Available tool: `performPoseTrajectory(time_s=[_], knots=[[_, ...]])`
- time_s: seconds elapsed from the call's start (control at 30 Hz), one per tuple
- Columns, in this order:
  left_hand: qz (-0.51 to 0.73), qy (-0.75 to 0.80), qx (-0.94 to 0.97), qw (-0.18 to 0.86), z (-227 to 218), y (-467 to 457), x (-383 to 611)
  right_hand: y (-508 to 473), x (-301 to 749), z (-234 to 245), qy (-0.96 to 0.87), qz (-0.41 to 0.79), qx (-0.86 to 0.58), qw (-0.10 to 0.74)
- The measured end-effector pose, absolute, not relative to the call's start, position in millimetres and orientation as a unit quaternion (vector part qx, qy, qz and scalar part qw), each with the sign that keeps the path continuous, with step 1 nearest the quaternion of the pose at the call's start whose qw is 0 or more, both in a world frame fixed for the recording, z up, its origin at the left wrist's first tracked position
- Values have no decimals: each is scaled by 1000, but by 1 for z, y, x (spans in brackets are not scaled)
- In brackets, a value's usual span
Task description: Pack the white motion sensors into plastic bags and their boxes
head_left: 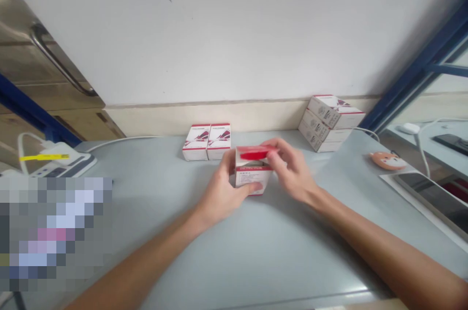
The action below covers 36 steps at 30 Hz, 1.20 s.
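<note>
The white box (252, 177) is between my hands, at the middle of the counter (278, 256); I cannot tell whether it rests there or is lifted slightly. In the head view, my left hand (221, 187) grips its near side, thumb across the front, while my right hand (292, 171) pinches the red top (256, 152). Two matching boxes (206, 142) stand side by side behind it, and a stack of boxes (329, 122) leans near the wall, both apart from my hands.
</note>
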State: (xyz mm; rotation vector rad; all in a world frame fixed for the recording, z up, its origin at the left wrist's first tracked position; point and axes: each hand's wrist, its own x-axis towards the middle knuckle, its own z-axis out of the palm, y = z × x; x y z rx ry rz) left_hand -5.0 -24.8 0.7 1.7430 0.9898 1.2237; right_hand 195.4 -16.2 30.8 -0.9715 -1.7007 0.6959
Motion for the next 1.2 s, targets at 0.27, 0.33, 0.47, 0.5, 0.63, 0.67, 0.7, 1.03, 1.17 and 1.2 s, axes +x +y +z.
performPoseTrajectory(time_s=[0.27,0.33,0.47,0.5,0.63,0.67,0.7,1.03,1.17,1.2], knots=[[541,248,803,30,1,-22,-16,-21,188,55,-576,424,-459,527],[488,210,844,-74,10,-21,-22,-22,184,54,-554,494,-444,502],[425,174,885,-72,25,-22,-27,-22,180,43,-541,570,-410,463],[420,169,890,-50,27,-22,-28,-22,180,41,-547,568,-407,461],[420,170,891,-13,25,-24,-30,-23,181,37,-615,451,-396,511],[418,183,890,-3,23,-24,-30,-25,183,38,-643,391,-384,535],[419,195,886,11,21,-23,-30,-26,184,40,-672,329,-364,555],[560,252,776,143,-8,-11,-20,-33,188,40,-819,90,-279,493],[534,306,758,218,-2,-10,-22,-24,189,36,-797,118,-311,504],[531,310,756,226,0,-10,-22,-23,189,36,-794,124,-310,507]])
